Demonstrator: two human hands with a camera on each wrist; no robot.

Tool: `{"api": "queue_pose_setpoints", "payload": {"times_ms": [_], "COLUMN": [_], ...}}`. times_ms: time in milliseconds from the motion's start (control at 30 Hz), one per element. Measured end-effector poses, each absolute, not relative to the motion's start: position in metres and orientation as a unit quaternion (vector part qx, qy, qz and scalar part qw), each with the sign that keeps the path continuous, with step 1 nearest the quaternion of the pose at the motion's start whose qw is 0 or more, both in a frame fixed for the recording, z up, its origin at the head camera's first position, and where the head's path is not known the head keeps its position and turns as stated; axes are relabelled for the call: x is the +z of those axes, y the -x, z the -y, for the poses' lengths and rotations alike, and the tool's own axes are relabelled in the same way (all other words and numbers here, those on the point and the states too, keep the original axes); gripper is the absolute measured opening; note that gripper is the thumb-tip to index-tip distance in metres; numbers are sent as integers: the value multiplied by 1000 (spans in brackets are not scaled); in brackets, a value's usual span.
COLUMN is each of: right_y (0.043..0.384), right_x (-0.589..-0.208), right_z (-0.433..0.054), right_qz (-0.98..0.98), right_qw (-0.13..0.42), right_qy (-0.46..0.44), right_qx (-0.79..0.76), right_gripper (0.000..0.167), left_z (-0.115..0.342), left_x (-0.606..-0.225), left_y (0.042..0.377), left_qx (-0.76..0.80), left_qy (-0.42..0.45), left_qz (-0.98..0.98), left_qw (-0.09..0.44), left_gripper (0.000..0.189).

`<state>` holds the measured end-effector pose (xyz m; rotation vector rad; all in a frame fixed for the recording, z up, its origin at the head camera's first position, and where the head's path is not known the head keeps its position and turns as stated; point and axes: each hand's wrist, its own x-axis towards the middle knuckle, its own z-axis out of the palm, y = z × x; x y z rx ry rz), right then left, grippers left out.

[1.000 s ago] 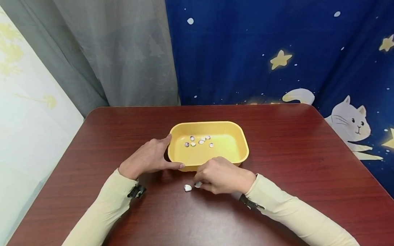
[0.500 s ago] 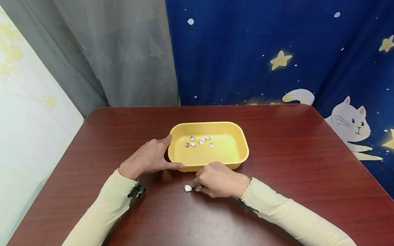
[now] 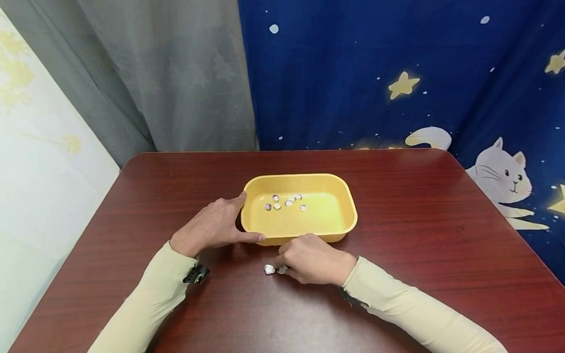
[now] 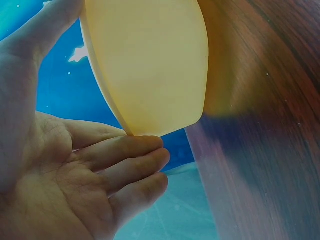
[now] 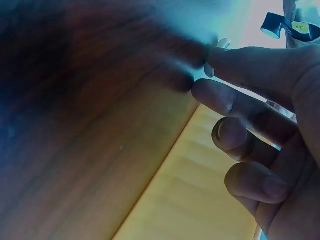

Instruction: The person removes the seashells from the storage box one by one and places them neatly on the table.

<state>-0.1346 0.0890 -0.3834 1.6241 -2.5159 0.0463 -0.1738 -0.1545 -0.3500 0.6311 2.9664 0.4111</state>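
Wood-grain table [image 3: 405,203], yellow tub [image 3: 318,217] on it.
Left hand [image 3: 214,224] straight-fingered against tub's left-front corner; right hand [image 3: 313,258] pinching white seashell [image 3: 282,270] in front of tub, just beside second seashell [image 3: 269,269].

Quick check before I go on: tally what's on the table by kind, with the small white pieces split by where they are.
Yellow basin: 1
White pieces inside it: 7, counting the close pair as two
Loose white piece on the tabletop: 1
White piece at the fingertips of the right hand: 1
Visible total: 10
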Motion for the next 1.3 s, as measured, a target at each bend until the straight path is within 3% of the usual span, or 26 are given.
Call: {"api": "queue_pose_setpoints", "payload": {"times_ms": [533, 1300], "right_y": [134, 151], "right_x": [-374, -327], "right_z": [-101, -124], "right_qz": [844, 832], "right_qw": [60, 50], "right_qy": [-532, -550], "right_qx": [44, 44], "right_gripper": [14, 13], "left_z": [155, 155], "left_x": [-349, -349], "left_y": [174, 173], "left_qx": [138, 134], "left_qy": [-204, -203], "left_qz": [-968, -969], "left_qw": [38, 49], "left_gripper": [121, 122]}}
